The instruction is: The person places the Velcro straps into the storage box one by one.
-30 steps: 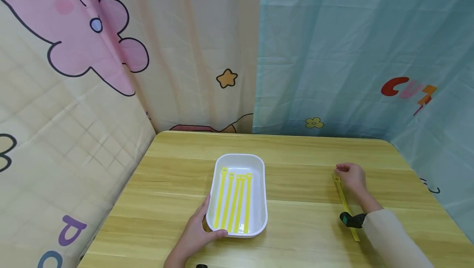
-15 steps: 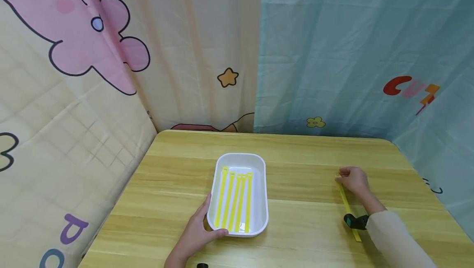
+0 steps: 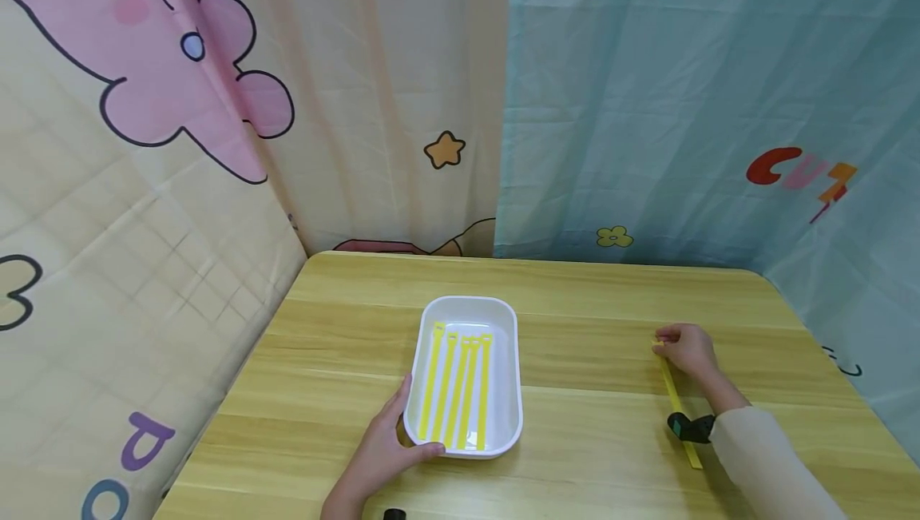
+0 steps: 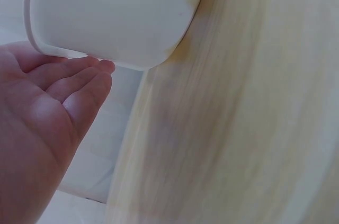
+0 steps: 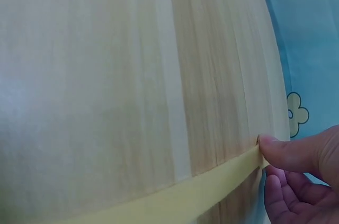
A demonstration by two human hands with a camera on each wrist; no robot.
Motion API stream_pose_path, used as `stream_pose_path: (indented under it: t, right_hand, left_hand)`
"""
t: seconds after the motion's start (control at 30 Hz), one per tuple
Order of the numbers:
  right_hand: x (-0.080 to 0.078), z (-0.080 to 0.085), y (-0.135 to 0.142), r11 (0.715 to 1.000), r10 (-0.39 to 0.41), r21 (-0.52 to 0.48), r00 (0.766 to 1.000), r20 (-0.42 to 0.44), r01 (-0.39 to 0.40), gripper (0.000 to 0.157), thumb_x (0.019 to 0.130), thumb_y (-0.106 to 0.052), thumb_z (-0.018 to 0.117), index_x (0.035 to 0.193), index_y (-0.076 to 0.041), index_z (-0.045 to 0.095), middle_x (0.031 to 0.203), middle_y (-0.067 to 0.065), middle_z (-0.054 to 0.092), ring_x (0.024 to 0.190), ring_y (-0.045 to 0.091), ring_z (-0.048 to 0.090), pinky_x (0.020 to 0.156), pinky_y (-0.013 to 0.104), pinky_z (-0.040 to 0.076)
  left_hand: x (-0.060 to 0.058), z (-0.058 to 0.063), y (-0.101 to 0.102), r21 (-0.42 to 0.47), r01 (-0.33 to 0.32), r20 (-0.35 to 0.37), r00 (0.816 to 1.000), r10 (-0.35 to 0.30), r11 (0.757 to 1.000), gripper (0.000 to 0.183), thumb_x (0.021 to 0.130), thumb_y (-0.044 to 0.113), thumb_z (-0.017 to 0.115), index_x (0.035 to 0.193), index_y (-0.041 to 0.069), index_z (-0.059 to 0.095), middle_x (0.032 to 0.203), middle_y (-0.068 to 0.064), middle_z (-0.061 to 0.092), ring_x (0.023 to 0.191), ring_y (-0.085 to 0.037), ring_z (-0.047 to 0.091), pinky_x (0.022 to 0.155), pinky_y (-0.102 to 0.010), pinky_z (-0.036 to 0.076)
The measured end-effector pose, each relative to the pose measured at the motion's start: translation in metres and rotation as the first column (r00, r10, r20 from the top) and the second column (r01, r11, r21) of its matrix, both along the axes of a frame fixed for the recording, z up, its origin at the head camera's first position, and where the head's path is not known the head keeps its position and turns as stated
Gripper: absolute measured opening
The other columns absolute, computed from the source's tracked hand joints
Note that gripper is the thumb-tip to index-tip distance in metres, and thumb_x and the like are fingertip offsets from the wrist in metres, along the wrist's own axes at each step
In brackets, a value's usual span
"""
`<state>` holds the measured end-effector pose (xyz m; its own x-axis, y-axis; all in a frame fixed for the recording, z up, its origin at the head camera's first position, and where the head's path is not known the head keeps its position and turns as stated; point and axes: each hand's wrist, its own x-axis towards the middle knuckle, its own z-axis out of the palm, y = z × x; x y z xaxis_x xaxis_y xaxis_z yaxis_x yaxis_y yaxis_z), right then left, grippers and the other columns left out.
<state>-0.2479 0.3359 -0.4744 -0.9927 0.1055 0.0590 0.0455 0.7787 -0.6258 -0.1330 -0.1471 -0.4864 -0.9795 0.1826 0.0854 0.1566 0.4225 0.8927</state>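
A white rectangular tray [image 3: 501, 380] stands on the wooden table, with several yellow cable tie straps [image 3: 453, 392] lying lengthwise side by side in it. My left hand [image 3: 377, 456] grips the tray's near left corner, the thumb at the front rim and the fingers against the left side. In the left wrist view, those fingers touch the tray's outer wall [image 4: 116, 17]. Off to the right, my right hand [image 3: 688, 352] pinches the far, slotted end of another yellow cable tie strap [image 3: 672, 389] between thumb and fingers. The strap slants toward the near edge, partly hidden under the wrist camera.
The wooden table [image 3: 589, 424] runs back to printed curtains [image 3: 611, 105] along its far side and both flanks. A black wrist camera [image 3: 690, 428] sits over the right strap. Bare wood lies between the tray and my right hand.
My right hand has come slightly nearer and now pinches the strap's end, where before its fingertips were just beyond it. The left hand and tray keep their place; the head view shifts slightly.
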Motion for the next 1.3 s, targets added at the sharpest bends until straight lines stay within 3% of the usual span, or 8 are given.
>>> stream_pose_path:
  t: [0.5,0.73,0.93,1.3]
  right_hand:
    - [-0.002,0.003,0.006,0.999,0.035,-0.015,0.997,0.072,-0.034,0.02,0.079,-0.006,0.069,0.091,0.01,0.067,0.073,0.006,0.064,0.065,0.016,0.053,0.055,0.028,0.043]
    - [-0.002,0.002,0.009,1.0,0.008,0.014,0.998,0.067,-0.009,0.02,0.079,-0.01,0.071,0.089,0.007,0.069,0.074,0.009,0.066,0.071,0.022,0.057,0.059,0.03,0.043]
    - [0.0,0.004,0.013,1.0,0.026,-0.007,0.999,0.03,-0.026,0.018,0.078,-0.006,0.071,0.088,0.009,0.068,0.077,0.013,0.067,0.07,0.02,0.058,0.059,0.029,0.045]
    - [0.007,0.016,0.014,0.998,0.012,-0.068,0.998,0.061,-0.008,0.027,0.08,-0.014,0.071,0.092,0.01,0.068,0.084,0.018,0.067,0.079,0.032,0.059,0.073,0.046,0.047]
  left_hand:
    - [0.001,0.001,0.0,-0.002,-0.001,0.002,1.0,0.001,1.0,0.114,0.06,0.039,0.085,0.146,0.002,0.019,0.146,-0.017,0.025,0.132,-0.029,0.024,0.105,-0.045,0.019]
    - [0.001,0.001,0.0,-0.007,-0.004,0.001,1.0,0.004,1.0,0.113,0.06,0.036,0.085,0.145,0.002,0.019,0.146,-0.018,0.025,0.132,-0.03,0.024,0.105,-0.046,0.018]
    - [0.002,0.0,0.001,-0.001,-0.003,0.003,1.0,0.003,1.0,0.113,0.06,0.036,0.085,0.146,0.003,0.019,0.146,-0.018,0.025,0.132,-0.031,0.024,0.105,-0.046,0.018]
    - [0.002,0.0,0.001,-0.006,-0.004,-0.003,1.0,0.004,1.0,0.113,0.06,0.035,0.085,0.145,0.002,0.019,0.146,-0.019,0.025,0.132,-0.031,0.025,0.105,-0.046,0.02]
